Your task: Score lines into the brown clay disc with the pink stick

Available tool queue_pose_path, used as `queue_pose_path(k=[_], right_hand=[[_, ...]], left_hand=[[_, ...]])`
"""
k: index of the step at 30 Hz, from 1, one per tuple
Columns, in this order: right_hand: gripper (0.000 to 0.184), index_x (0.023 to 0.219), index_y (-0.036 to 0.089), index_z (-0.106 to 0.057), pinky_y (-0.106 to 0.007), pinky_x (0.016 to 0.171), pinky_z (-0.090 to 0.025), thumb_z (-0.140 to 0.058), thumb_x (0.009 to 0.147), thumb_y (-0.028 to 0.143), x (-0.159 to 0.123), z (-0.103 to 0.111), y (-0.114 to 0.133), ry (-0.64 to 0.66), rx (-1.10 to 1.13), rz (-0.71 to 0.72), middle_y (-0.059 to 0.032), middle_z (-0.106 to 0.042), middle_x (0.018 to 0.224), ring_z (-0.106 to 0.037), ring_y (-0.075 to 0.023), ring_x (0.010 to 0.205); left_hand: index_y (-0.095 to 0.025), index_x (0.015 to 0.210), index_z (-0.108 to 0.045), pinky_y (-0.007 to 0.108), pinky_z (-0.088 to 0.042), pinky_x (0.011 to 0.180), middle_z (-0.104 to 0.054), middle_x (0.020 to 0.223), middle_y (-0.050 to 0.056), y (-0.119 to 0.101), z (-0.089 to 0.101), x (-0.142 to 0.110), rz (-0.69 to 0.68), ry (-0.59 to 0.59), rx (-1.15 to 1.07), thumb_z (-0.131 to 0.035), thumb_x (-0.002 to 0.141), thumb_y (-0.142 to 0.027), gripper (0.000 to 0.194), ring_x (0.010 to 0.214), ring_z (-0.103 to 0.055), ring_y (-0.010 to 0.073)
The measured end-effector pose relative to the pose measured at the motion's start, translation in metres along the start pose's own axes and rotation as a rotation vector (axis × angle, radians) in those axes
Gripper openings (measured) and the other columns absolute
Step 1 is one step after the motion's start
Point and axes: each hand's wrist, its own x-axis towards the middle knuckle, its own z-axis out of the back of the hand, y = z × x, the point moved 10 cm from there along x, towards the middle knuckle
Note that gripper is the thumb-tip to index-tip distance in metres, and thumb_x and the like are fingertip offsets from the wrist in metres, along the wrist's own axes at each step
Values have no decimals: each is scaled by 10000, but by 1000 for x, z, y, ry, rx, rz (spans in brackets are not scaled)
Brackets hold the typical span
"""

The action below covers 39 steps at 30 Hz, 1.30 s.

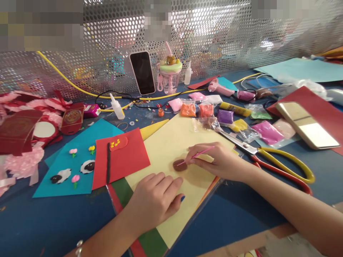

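Observation:
My right hand pinches a thin pink stick. Its tip touches a flattened brown oval of clay on a pale yellow sheet of paper. Palm down on the same sheet, below and left of the oval, lies my left hand. Its fingers are loosely bent and nothing shows in them; a blue spot is at the thumb tip. Left of the sheet are a red card with a black strip and yellow flowers, and a blue card with clay sheep and tulips.
Scissors with yellow and red handles lie right of my right hand. Behind are bags of coloured clay, a glue bottle, a phone, a lidded cup and a pink glue gun. A gold case lies far right.

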Motion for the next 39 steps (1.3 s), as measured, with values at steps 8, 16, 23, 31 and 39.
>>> queue_pose_path(k=[8, 16, 23, 31, 39], right_hand=[[164, 932, 209, -666, -300, 863, -538, -504, 929, 235, -1, -1, -1, 6, -7, 10, -44, -731, 924, -684, -179, 955], [170, 920, 203, -666, -277, 816, -546, -497, 925, 217, 0, 1, 1, -6, -23, 2, -52, -733, 932, -684, -187, 973], [166, 924, 210, -666, -286, 852, -538, -504, 928, 247, -1, 0, -1, 0, 8, -11, -39, -731, 934, -686, -172, 949], [176, 929, 206, -666, -288, 830, -543, -494, 931, 240, -1, 1, 1, 1, -14, 4, -52, -733, 934, -684, -186, 965], [180, 950, 209, -666, -284, 813, -540, -490, 932, 237, -2, -3, -2, 17, -34, 7, -49, -732, 946, -684, -184, 957]], left_hand=[[-104, 1027, -624, 307, -427, 540, -639, 694, 35, 0, -2, -1, 4, 3, -1, -378, 934, -216, 287, 619, -572, 183], [-100, 1035, -628, 316, -430, 532, -642, 699, 33, 1, -2, -2, 5, 2, -8, -389, 929, -215, 285, 616, -573, 188], [-94, 1031, -631, 323, -423, 518, -637, 696, 32, 1, -3, -2, 5, 3, -20, -398, 926, -212, 282, 609, -568, 195], [-91, 1028, -635, 328, -427, 508, -645, 700, 32, 0, -1, -2, 3, -12, -21, -400, 925, -208, 282, 610, -575, 196], [-99, 1029, -635, 319, -437, 512, -642, 695, 34, 0, -2, -1, 1, -2, -7, -374, 934, -219, 302, 613, -574, 186]])
